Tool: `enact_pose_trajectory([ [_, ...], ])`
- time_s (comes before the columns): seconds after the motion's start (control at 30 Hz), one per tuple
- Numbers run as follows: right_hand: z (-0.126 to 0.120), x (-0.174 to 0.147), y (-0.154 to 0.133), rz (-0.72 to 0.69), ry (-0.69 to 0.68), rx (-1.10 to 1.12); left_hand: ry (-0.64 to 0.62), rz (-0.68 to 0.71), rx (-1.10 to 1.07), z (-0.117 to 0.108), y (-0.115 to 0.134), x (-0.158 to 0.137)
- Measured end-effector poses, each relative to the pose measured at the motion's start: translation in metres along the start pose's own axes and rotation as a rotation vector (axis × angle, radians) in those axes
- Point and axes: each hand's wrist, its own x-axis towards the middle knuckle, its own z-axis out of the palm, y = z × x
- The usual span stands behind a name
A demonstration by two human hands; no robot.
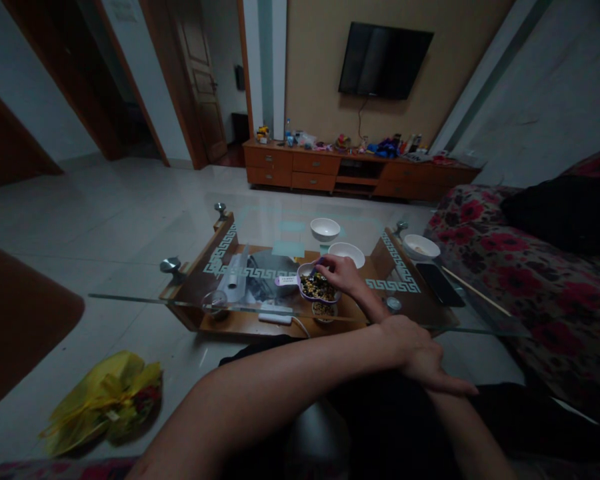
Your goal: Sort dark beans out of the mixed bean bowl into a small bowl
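Observation:
Near the front of the glass table, a purple-rimmed bowl (pixel 319 288) holds a mix of dark bits and pale seeds or nuts. Its side handle carries a white label (pixel 287 281). My right hand (pixel 341 272) is over the bowl's back rim, fingers bent and pressed together; what they hold is too dark and small to name. My left arm crosses in front of me, and my left hand (pixel 417 353) lies over my right forearm with at least one finger stretched out. Two white bowls, an upper one (pixel 325 229) and a nearer one (pixel 354 253), stand behind.
Right on the glass table (pixel 145 298) are a white bowl (pixel 421 248), a black phone-like slab (pixel 440 285) and a thin stick (pixel 475 291). A yellow bag (pixel 105 403) lies on the floor at left. A flowered sofa (pixel 510 233) stands right, a cluttered TV cabinet (pixel 315 170) beyond.

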Motion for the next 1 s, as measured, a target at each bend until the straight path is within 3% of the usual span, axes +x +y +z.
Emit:
enact_pose_trajectory([
  [0.3,0.0062,0.0012,0.0034,0.003,0.008,-0.075,-0.032,0.012,-0.002,-0.0009,-0.0024,0.0009],
  [0.5,0.0003,-0.0007,-0.0008,0.002,0.048,0.009,-0.003,-0.001,0.016,0.0016,-0.0025,0.0038],
  [0.87,0.0034,0.0007,0.0005,0.015,0.004,-0.039,-0.005,0.007,0.014,0.0042,-0.0042,0.0061],
  [1.0,-0.0008,0.0005,-0.0015,0.013,0.069,-0.032,-0.011,0.002,0.028,0.0025,-0.0026,0.0054],
])
